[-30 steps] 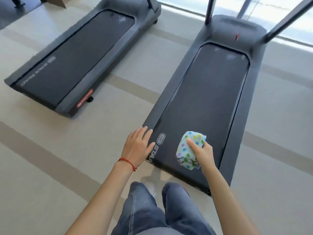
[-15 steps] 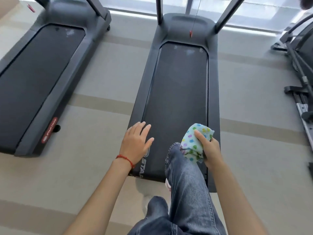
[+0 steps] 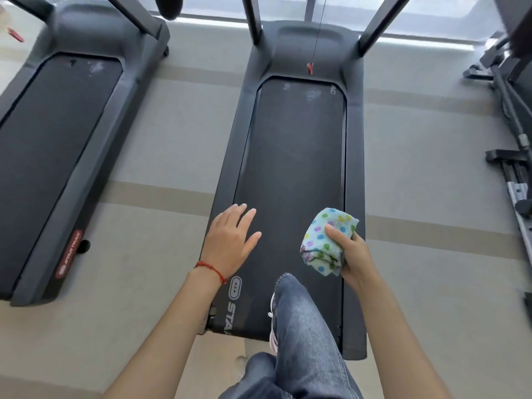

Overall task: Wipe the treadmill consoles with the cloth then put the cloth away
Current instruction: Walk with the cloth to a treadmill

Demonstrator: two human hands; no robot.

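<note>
We are now stepping up — our jeans-clad leg [image 3: 299, 318] is further onto the rear end of the treadmill [image 3: 290, 156] belt than a moment ago. Our right hand [image 3: 352, 253] is clutching the balled dotted cloth [image 3: 324, 240] over the belt's right edge; our left hand [image 3: 229, 243] is hanging relaxed, fingers straight, over the left rail — another treadmill [image 3: 57, 156] standing leftward.

place: gym | evidence: two treadmills [image 3: 293, 174] [image 3: 57, 156] side by side; other exercise machine [image 3: 515, 133] at right
</note>
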